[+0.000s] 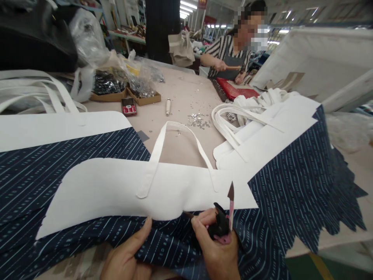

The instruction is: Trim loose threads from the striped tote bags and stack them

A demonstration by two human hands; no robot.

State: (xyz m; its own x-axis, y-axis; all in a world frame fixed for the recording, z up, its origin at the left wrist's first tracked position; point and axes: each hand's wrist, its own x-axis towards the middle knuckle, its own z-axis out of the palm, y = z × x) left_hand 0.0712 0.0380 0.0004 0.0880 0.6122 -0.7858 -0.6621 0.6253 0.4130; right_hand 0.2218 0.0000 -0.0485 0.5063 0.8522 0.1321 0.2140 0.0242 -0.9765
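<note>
A tote bag (116, 190) with a white top band, white handle (175, 132) and navy striped body lies flat in front of me. My left hand (128, 252) grips the navy fabric just under the white band, thumb on top. My right hand (215, 249) is closed on small pink thread snips (227, 217), blades pointing up, at the seam between the band and the navy cloth.
More bags of the same kind are stacked at the left (58, 128) and right (291, 155). Loose metal studs (198, 120), a red phone (128, 106), a small tool (168, 106) and boxes of hardware (144, 95) lie on the table. A person (233, 58) works across the table.
</note>
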